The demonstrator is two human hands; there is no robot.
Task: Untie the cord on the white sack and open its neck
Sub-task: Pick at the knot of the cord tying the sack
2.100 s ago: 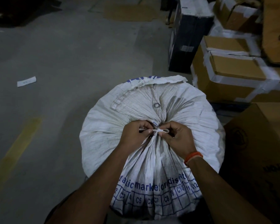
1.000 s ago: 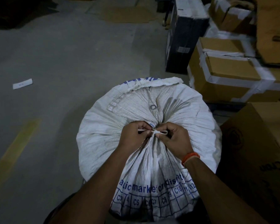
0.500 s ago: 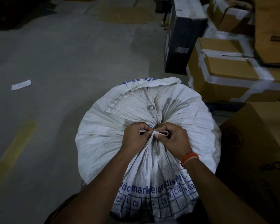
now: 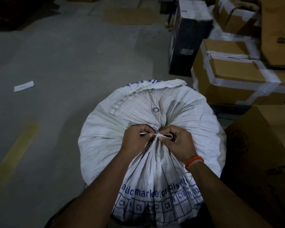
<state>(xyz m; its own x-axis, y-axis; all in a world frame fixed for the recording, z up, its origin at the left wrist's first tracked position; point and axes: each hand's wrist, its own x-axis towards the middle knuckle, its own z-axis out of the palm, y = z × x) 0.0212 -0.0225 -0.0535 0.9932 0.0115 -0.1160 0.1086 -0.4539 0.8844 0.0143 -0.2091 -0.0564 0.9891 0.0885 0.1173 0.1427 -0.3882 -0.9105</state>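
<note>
I am working on the knot: my left hand (image 4: 135, 139) pinches one end of the white cord (image 4: 161, 136), my right hand (image 4: 179, 142) pinches its loop, at the gathered neck of the white sack (image 4: 105, 137) directly before me. The neck is not yet open. Next, I judge, pull the ends apart. Blue print at six o'clock reads "marke", C3, C5, C8; the box (image 4: 262, 162) at three o'clock is illegible.
</note>
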